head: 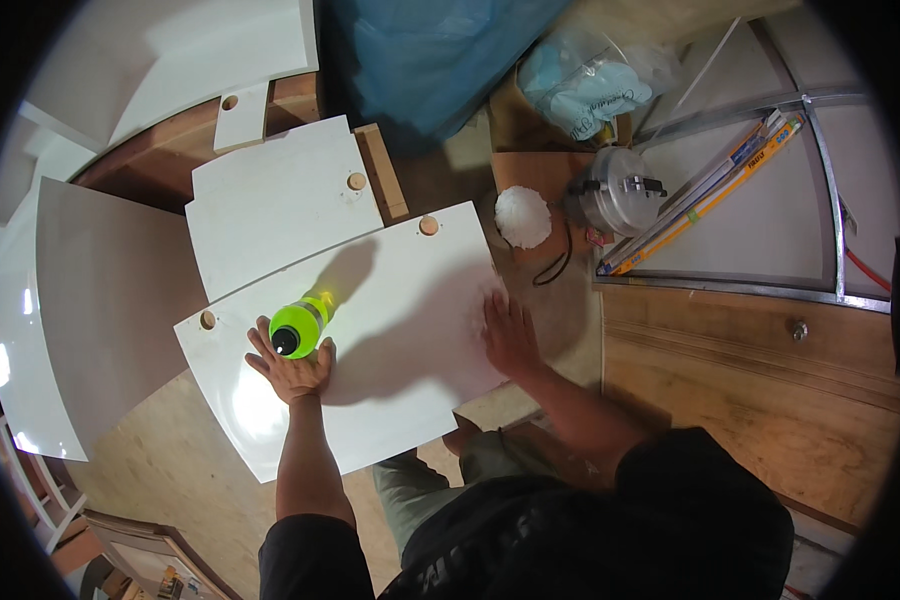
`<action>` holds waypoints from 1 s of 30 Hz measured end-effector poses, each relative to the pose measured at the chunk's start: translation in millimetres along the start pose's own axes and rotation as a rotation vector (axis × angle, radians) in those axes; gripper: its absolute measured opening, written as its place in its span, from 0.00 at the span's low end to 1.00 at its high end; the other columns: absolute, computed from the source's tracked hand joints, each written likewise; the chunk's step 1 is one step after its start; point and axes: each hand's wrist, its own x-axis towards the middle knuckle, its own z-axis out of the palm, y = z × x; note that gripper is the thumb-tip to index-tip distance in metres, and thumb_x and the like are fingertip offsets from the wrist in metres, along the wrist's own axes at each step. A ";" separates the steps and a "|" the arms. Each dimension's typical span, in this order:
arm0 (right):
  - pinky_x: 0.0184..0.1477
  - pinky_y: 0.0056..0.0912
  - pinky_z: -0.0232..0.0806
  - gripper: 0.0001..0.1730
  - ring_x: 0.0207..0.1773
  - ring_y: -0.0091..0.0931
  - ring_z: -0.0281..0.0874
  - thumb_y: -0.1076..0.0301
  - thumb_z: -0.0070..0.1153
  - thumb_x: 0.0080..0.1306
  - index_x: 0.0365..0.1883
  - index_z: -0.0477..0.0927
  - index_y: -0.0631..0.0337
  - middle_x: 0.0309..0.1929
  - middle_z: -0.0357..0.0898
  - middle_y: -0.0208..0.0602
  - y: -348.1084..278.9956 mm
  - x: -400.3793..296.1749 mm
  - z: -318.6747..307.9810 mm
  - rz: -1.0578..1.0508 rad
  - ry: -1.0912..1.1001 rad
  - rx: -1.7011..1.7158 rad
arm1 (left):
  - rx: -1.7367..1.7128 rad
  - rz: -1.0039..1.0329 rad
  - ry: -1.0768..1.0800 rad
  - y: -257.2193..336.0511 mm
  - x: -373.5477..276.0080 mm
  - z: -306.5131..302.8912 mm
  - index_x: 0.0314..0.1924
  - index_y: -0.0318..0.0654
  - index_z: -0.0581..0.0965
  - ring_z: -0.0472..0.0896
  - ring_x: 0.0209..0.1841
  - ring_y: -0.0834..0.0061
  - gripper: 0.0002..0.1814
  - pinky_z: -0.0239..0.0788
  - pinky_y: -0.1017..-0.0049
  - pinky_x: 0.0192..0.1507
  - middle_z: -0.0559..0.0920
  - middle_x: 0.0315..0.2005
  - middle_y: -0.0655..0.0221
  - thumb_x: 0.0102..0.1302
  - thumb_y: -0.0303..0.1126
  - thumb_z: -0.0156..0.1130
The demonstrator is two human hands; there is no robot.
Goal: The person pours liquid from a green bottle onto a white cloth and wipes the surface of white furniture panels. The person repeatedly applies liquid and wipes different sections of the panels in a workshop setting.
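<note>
A white board (420, 292) with round holes near its corners lies before me, its near edge over my legs. My left hand (296, 375) is palm down on its left part, fingers spread. Right at that hand is a bright yellow-green bottle (300, 322) with a black cap, which hides part of the fingers. No finger is seen wrapped around the bottle; whether they touch, I cannot tell. At the board's right edge is my right hand (511, 337), its fingers stretched out and its thumb hidden. I see nothing held in it.
Beyond the board lies a smaller white panel (277, 210) beside a wood strip (382, 172). A white round thing (523, 217), a lidded metal pot (622, 191) and a plastic bag (592, 82) are at the back right. Long boxes (705, 195) lean across a metal frame (825, 195).
</note>
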 end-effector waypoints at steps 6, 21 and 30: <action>0.67 0.60 0.59 0.36 0.68 0.52 0.66 0.58 0.56 0.65 0.70 0.67 0.63 0.73 0.64 0.52 13.4 62.6 6.2 0.050 -0.001 0.111 | 0.035 -0.011 -0.055 3.4 2.0 -2.9 0.75 0.40 0.58 0.41 0.79 0.49 0.55 0.34 0.40 0.75 0.50 0.75 0.60 0.55 0.68 0.55; 0.63 0.57 0.62 0.33 0.65 0.49 0.68 0.61 0.55 0.65 0.67 0.69 0.65 0.70 0.67 0.51 -4.2 -22.3 -2.2 -0.024 -0.042 -0.032 | 0.003 -0.043 -0.131 6.7 -0.4 -20.6 0.76 0.42 0.57 0.39 0.80 0.49 0.55 0.32 0.40 0.76 0.50 0.76 0.60 0.54 0.68 0.56; 0.64 0.57 0.61 0.37 0.68 0.52 0.65 0.59 0.58 0.64 0.70 0.67 0.63 0.72 0.65 0.51 7.0 56.1 -1.4 0.009 -0.017 0.076 | 0.048 -0.011 -0.082 3.4 3.0 -2.6 0.75 0.42 0.58 0.38 0.80 0.50 0.54 0.32 0.40 0.76 0.49 0.76 0.60 0.56 0.69 0.53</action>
